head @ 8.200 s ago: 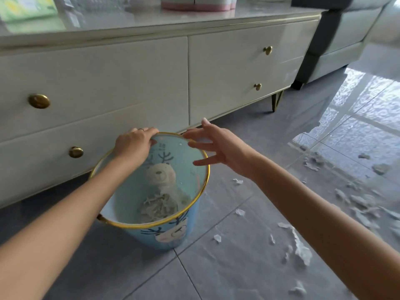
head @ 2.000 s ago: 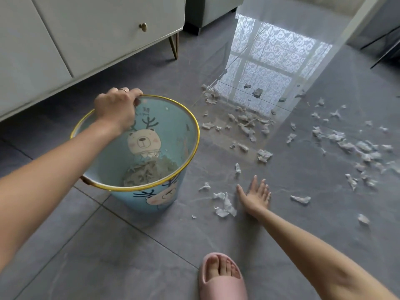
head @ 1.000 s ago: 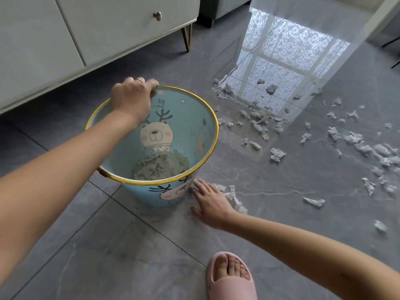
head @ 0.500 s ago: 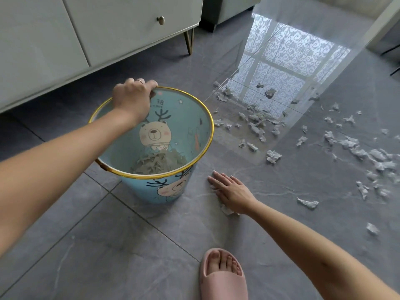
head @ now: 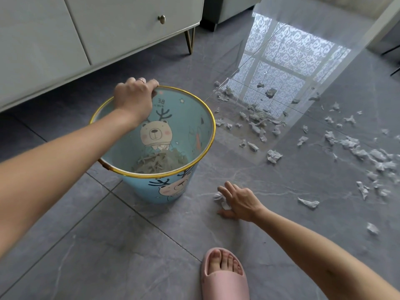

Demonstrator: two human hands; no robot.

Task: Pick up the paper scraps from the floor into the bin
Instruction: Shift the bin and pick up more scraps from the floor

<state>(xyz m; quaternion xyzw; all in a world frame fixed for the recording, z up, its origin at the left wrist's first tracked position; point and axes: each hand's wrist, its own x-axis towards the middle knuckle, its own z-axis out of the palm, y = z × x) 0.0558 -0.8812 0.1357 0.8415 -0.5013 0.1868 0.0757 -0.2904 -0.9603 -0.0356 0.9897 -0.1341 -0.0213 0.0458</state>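
A light blue bin (head: 194,118) with a gold rim and a bear print stands on the grey tile floor, with a heap of paper scraps (head: 160,162) at its bottom. My left hand (head: 134,98) grips the far left of its rim. My right hand (head: 239,201) lies low on the floor just right of the bin, fingers spread and curling over a small clump of white scraps (head: 218,197). Several more white scraps (head: 273,156) lie scattered across the floor to the right and further back.
A white sideboard (head: 97,33) with brass knobs and thin gold legs runs along the back left. A sofa base (head: 229,7) stands behind it. My foot in a pink slipper (head: 224,276) is at the bottom. Window light glares on the tiles (head: 287,68).
My right hand swept scraps leftward toward the bin, then drew back to the right; it now curls over a gathered clump. My left hand kept its hold on the rim.
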